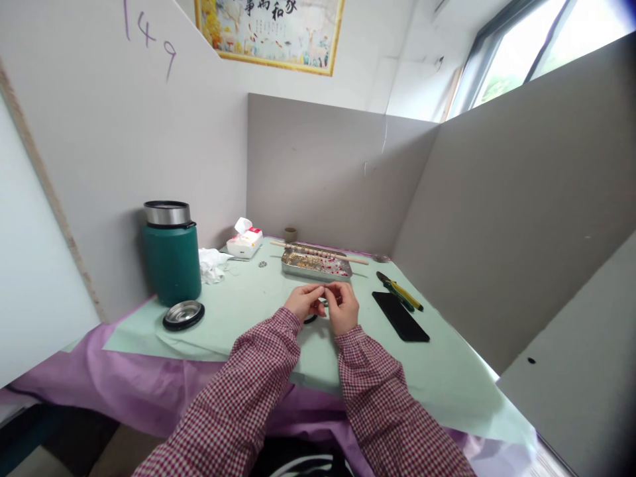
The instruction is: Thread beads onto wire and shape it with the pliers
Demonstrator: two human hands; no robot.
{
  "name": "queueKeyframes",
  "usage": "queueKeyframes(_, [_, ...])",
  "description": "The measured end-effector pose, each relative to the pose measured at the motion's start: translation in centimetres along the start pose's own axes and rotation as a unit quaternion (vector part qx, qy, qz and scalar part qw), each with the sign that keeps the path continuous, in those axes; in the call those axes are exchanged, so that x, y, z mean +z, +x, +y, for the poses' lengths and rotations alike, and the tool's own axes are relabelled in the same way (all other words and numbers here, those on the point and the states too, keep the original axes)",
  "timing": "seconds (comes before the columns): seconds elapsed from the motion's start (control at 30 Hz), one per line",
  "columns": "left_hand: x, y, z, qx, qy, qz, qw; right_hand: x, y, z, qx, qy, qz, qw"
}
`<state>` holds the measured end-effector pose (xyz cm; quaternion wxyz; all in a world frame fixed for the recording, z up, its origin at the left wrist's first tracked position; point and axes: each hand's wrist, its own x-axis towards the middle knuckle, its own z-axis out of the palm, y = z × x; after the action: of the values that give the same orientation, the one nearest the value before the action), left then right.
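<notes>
My left hand (305,301) and my right hand (342,308) meet over the table, thumbs and forefingers pinched together. Whatever sits between the fingertips is too small to make out. Just under the hands lies a dark rounded thing (311,319), mostly hidden. Beyond them stands a metal tray (318,271) with gold-coloured bits and red and pale beads. Across this tray rests a wooden stick (358,262) with small pieces set along it.
On the right lie yellow-green pliers (400,291) and a black phone-like slab (400,317). At left stand a green flask (172,262), its lid (183,314), crumpled tissue (212,264) and a tissue pack (245,243). A small cup (290,234) is behind the tray. Grey partitions (328,165) enclose the table.
</notes>
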<state>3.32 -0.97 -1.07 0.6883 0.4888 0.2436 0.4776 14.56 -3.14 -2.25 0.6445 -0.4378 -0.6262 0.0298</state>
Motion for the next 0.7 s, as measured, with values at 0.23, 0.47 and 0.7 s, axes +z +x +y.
queueKeyframes(0.23, [0.2,-0.2,0.5,-0.003,-0.05,0.017,0.999,0.5,0.1,1.3,0.106,0.049,0.016,0.993])
queueKeyframes(0.47, [0.1,-0.2,0.3,-0.019,-0.013,0.006,1.0,0.4,0.5,1.3,0.187,0.18,-0.027,0.965])
queueKeyframes(0.7, [-0.2,0.2,-0.2,0.006,0.034,0.067,0.997,0.4,0.5,1.3,0.149,0.124,-0.018,0.981])
